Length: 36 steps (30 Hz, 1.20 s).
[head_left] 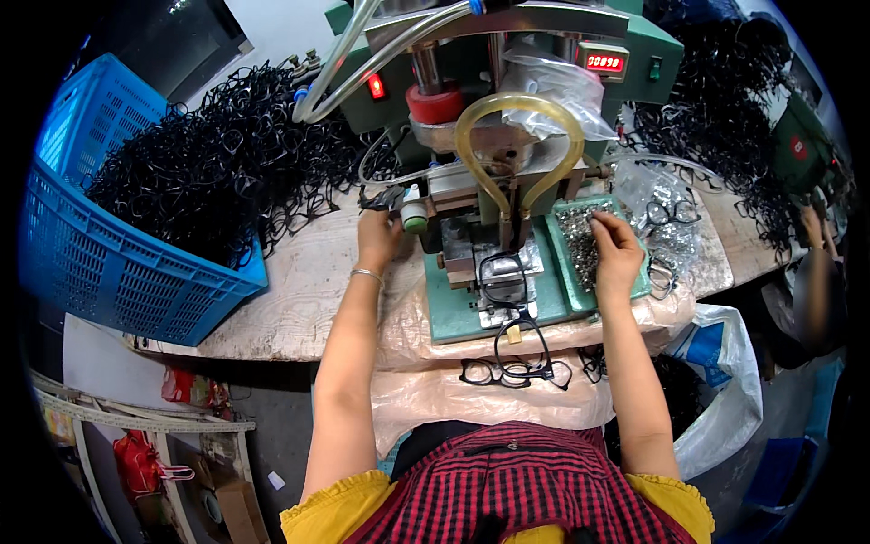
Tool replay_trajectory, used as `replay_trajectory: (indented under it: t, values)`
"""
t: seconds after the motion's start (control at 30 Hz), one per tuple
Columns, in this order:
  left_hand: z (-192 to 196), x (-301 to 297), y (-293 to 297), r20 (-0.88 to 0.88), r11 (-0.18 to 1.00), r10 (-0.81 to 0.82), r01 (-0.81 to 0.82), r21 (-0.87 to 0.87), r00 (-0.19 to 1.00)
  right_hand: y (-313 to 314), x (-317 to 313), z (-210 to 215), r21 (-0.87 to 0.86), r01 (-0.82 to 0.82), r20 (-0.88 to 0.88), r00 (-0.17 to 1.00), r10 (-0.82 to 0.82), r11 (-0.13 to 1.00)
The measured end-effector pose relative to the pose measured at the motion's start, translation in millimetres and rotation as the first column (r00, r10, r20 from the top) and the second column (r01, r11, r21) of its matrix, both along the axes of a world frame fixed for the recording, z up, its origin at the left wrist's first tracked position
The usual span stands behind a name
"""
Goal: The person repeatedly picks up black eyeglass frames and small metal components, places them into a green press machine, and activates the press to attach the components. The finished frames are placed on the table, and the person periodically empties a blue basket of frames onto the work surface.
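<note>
My right hand is over a green tray of small metal parts, thumb and fingertips pinched together at the parts. Anything between them is too small to make out. Beside a white cylinder with a green end on the machine, my left hand has its fingers curled next to a dark object; what it grips is hidden. Between my hands, a black eyeglass frame stands tilted at the metal fixture of a green press machine. More black frames lie in front of it.
A blue crate at left is heaped with black frames; another heap lies at far right. A yellowish tube loops over the press. Plastic bags lie right of the tray. A co-worker's arm shows at right.
</note>
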State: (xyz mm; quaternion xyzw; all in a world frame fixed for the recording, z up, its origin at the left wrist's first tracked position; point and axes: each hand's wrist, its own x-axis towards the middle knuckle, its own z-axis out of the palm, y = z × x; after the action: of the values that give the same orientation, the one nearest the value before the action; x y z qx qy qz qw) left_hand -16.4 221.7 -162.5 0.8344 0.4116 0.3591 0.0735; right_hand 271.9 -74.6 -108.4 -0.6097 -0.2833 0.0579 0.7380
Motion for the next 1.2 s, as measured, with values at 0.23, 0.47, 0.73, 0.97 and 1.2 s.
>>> replay_trajectory:
  t: [0.23,0.47,0.73,0.97,1.2]
  values:
    - [27,-54,-64,-0.052,0.983,-0.158,0.152,-0.102,0.986,-55,-12,20,-0.195,-0.117,0.097,0.986,0.138,0.974]
    - [78,-65,-127,0.68,0.939,0.058,0.191,-0.286,0.731,2,-78,76,-0.033,-0.279,0.265,0.923,0.277,0.96]
    - [225,-6,-212,0.592,0.749,-0.604,0.634,0.192,0.535,5,-94,82,0.125,-0.485,-0.096,0.862,0.497,0.865]
    - [225,19,-202,0.381,0.739,-0.673,0.607,0.294,0.634,-14,-114,97,0.111,-0.502,-0.055,0.859,0.51,0.858]
    - [196,41,-255,-0.314,0.417,-0.786,0.832,0.366,0.532,-40,-9,26,-0.478,0.453,0.743,0.665,0.072,0.752]
